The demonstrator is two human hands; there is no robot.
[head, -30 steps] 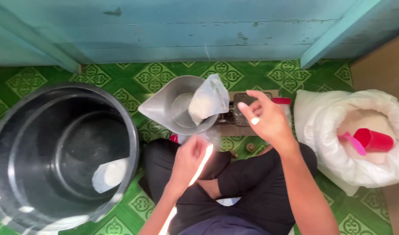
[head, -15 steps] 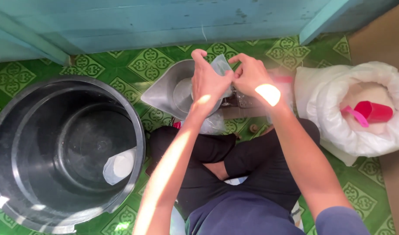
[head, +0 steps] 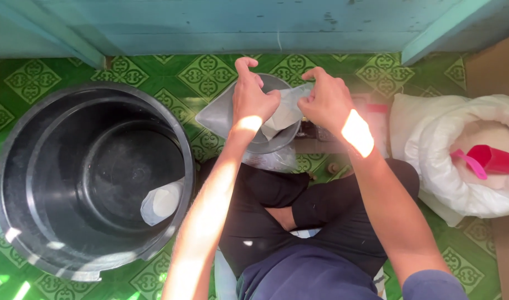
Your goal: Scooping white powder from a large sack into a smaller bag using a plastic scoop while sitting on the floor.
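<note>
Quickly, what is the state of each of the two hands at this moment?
Left hand: closed, pinching the clear plastic bag over the metal scoop pan.
Right hand: closed, pinching the same bag's other edge.

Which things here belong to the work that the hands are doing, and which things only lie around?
In the work:
- left hand and right hand, both pinching the clear plastic bag
- metal scale pan, under the bag

Lying about:
- black tub with a filled bag inside
- white sack with a red scoop
- green tiled floor
</note>
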